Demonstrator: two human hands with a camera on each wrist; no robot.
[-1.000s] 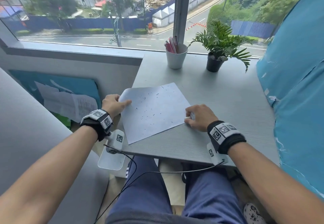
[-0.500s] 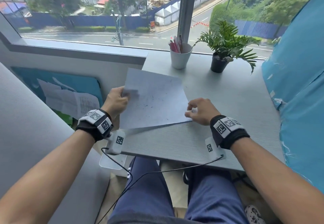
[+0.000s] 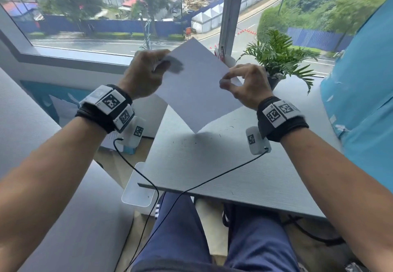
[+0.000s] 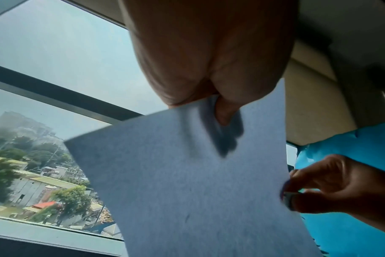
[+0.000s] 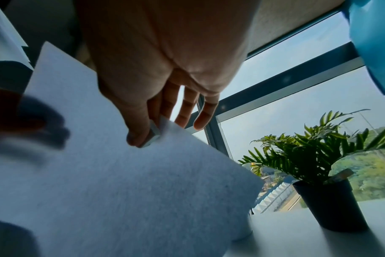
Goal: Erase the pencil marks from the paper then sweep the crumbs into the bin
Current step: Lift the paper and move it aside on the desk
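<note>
The white paper (image 3: 195,86) hangs in the air above the grey table (image 3: 212,165), tilted with one corner pointing down. My left hand (image 3: 158,64) pinches its upper left edge; the thumb (image 4: 224,113) lies on the sheet's near side. My right hand (image 3: 228,80) pinches the right edge, and its thumb presses a small white eraser (image 5: 154,135) against the sheet, the other fingers spread behind. Faint marks show on the paper (image 4: 187,191). A few dark crumbs (image 3: 185,142) lie on the table under the sheet.
A white open container (image 3: 138,191) sits below the table's front left corner. A potted plant (image 3: 276,59) and a cup of pens (image 3: 225,59), mostly hidden by the paper, stand by the window. Blue fabric (image 3: 361,101) borders the right side. Wrist cables hang over the table's front edge.
The paper lay flat on the table, then its left side rose. Now both hands have lifted it clear of the table and tilted it steeply toward the window.
</note>
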